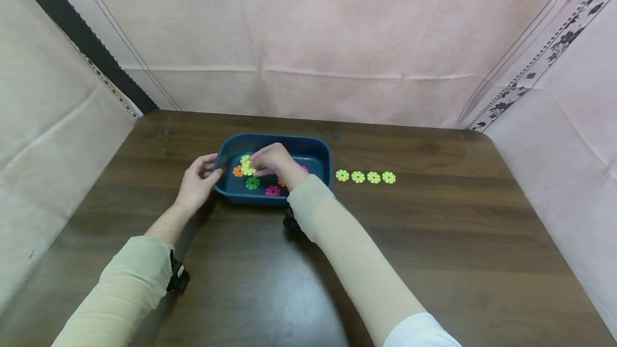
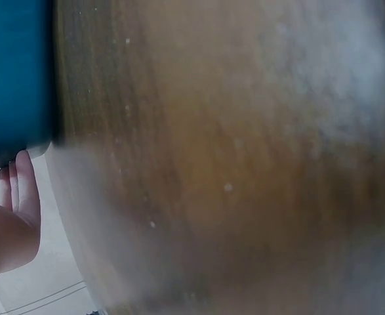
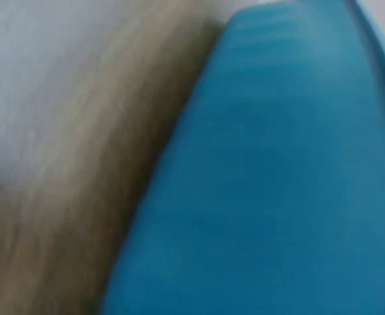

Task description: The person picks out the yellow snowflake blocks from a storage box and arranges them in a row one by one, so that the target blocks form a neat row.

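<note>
A deep blue plastic tray (image 1: 308,149) sits on the table with several flower-shaped discs inside. My left hand (image 1: 195,183) holds the tray's left end, thumb at the rim and fingers along the outer wall. The left wrist view shows those fingers (image 2: 27,187) against the tray's side. Inside the tray, my right hand (image 1: 277,162) pinches a yellow-green flower disc (image 1: 248,168); the fingertips partly cover it. Close by lie another yellow-green disc (image 1: 245,158), an orange disc (image 1: 238,171), a green disc (image 1: 252,182) and a magenta disc (image 1: 272,190).
Right of the tray, several yellow-green flower discs (image 1: 373,177) form a row on the brown wooden table (image 1: 458,218). Pale cloth (image 1: 337,42) hangs behind the table and on both sides. The right wrist view is blurred and mostly filled by the tray's outer wall (image 3: 264,177).
</note>
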The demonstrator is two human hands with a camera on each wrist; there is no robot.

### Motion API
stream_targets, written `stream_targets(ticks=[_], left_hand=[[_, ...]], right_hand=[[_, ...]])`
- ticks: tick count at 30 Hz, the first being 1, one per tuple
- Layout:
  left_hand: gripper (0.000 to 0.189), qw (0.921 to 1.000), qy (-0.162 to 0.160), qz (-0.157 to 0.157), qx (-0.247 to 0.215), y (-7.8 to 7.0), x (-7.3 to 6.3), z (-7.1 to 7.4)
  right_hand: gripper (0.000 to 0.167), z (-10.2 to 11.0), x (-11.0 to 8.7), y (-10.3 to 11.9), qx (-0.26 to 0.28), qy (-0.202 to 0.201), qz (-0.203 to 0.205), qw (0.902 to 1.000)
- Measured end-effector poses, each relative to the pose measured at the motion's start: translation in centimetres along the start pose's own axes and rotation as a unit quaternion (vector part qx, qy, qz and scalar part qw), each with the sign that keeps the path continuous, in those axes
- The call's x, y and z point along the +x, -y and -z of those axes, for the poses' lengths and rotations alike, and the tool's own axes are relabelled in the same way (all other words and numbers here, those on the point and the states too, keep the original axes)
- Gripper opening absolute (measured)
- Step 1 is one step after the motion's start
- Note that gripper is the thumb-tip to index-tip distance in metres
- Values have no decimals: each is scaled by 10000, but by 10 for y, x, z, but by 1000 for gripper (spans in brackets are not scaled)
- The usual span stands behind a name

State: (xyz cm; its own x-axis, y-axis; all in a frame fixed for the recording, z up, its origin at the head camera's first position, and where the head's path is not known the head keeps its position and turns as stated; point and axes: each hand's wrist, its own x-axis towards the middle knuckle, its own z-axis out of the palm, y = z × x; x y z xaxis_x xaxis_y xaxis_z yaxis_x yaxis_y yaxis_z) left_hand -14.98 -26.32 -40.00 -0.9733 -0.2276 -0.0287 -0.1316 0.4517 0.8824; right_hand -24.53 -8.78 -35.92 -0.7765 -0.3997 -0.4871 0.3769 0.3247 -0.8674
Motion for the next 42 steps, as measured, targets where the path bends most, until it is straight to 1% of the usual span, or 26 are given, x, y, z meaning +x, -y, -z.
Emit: stream_targets(ticks=[5,11,14,21,27,32,42], left_hand=[[45,9999,70,93,21,-2,0,1],[46,9998,105,135,71,-1,1,1],[46,9998,94,152,80,-1,1,1],[46,9998,19,136,127,1,1,2],[46,9998,47,141,124,-1,1,1],[46,9998,65,138,114,0,0,2],[46,9999,94,86,83,-1,0,2]], right_hand=[[20,14,-4,5,124,95,16,9999],[25,32,-14,12,84,330,312,9989],[27,42,-19,15,71,372,388,9985],[30,69,-34,20,76,275,546,9981],[31,94,-46,23,45,208,605,9979],[32,118,-52,20,10,126,595,9981],[37,178,-61,-2,373,-150,618,9973]])
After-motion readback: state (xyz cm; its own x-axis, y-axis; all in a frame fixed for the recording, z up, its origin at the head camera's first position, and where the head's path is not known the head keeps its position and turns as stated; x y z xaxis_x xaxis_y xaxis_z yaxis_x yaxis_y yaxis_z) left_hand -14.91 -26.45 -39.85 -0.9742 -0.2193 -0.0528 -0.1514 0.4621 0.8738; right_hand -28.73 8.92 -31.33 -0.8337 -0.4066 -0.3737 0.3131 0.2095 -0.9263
